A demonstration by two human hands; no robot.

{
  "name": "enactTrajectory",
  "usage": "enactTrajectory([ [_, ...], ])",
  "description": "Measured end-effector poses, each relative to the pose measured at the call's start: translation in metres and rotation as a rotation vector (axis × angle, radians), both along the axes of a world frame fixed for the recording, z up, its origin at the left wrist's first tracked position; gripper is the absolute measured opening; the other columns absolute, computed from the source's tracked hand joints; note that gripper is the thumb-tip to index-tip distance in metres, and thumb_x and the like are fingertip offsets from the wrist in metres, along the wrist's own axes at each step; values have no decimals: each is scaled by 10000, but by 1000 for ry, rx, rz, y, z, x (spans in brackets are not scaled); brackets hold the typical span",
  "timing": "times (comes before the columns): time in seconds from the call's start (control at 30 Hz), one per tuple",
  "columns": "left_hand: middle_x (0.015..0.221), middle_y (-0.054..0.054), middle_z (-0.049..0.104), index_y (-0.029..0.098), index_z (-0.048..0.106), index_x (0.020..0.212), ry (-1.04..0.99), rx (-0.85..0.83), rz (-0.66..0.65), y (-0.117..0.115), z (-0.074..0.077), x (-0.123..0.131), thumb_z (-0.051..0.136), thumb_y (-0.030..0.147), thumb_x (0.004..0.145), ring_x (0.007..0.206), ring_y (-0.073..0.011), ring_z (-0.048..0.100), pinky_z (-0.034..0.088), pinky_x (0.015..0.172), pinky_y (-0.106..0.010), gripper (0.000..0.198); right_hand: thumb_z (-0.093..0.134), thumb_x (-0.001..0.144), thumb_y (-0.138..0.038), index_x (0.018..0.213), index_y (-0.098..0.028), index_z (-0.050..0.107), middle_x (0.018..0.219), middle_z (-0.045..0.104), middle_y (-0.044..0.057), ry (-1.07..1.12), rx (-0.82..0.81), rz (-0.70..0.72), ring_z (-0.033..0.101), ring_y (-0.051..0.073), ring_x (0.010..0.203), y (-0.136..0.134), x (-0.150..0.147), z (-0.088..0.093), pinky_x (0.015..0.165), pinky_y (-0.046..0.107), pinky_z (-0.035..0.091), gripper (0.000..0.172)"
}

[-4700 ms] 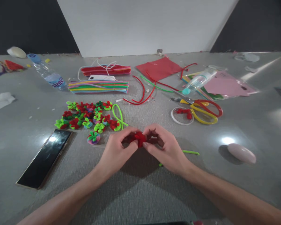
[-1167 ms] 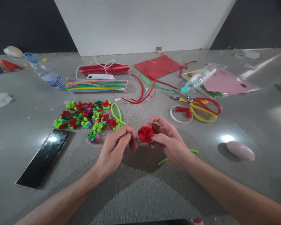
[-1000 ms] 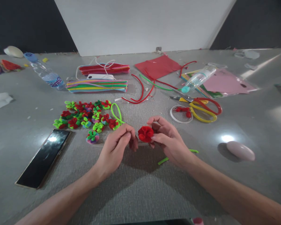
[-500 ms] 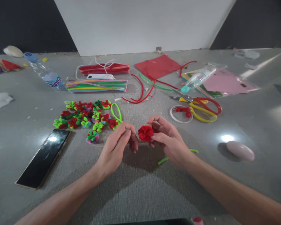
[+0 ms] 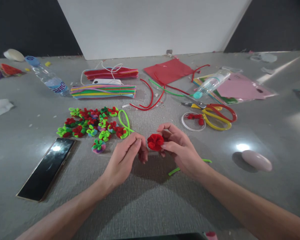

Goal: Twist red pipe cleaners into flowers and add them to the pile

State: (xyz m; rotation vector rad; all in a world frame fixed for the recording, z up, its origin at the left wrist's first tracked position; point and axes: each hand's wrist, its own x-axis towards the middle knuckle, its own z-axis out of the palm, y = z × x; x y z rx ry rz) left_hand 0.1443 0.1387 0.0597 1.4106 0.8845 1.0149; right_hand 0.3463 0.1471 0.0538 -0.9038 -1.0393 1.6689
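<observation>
My right hand (image 5: 180, 150) pinches a red fuzzy pipe-cleaner flower (image 5: 155, 142) between thumb and fingers, just above the grey table. Close to its left side, my left hand (image 5: 127, 153) is closed, thumb pressed against the index finger; whatever it may hold is hidden. A bright green pipe cleaner bent into a loop (image 5: 124, 119) reaches down behind the left fingers, and I cannot tell if they touch it. Left of that lies a cluster of small red and green pipe-cleaner flowers (image 5: 90, 122). A short green piece (image 5: 174, 171) lies under the right hand.
Bundles of coloured pipe cleaners (image 5: 103, 91) lie at the back left beside a water bottle (image 5: 48, 78). A phone (image 5: 47, 169) is at front left. Scissors (image 5: 215, 115), a white ring (image 5: 186, 126), another bottle (image 5: 212, 84) and a pink mouse-like object (image 5: 257, 160) are on the right.
My left hand has shifted very slightly to the right, uncovering a bit more of the green loop's end. The right hand and the red flower look unmoved.
</observation>
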Motion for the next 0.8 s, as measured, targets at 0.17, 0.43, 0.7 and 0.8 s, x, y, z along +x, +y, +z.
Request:
enactTrajectory([
  [0.17,706,12,641,183,585,887,8,17,-4,0,-1,-1,428,272,1132,636,-105,603,503,632,-231,304,720,840,-179,1097,-242,616,930,655,-2,5,14,6,558,113,745,0,0,0,596,225,477,284],
  [0.43,699,14,642,185,587,876,14,23,-10,0,-1,-1,425,260,1127,632,-104,602,507,628,-228,308,714,850,-177,1092,-246,617,923,658,-8,3,23,13,556,111,740,1,1,-1,598,229,466,269],
  [0.7,697,10,638,190,578,848,39,40,-14,1,1,-1,415,252,1124,633,-108,598,507,635,-238,327,718,833,-190,1092,-247,612,926,647,-6,-20,17,9,551,115,740,0,0,0,601,237,460,286],
  [0.8,696,8,638,190,575,843,42,42,-15,1,2,0,418,246,1120,632,-110,597,510,633,-240,324,717,834,-193,1098,-244,609,923,649,-4,-19,20,9,553,116,739,0,0,-1,599,236,460,290],
])
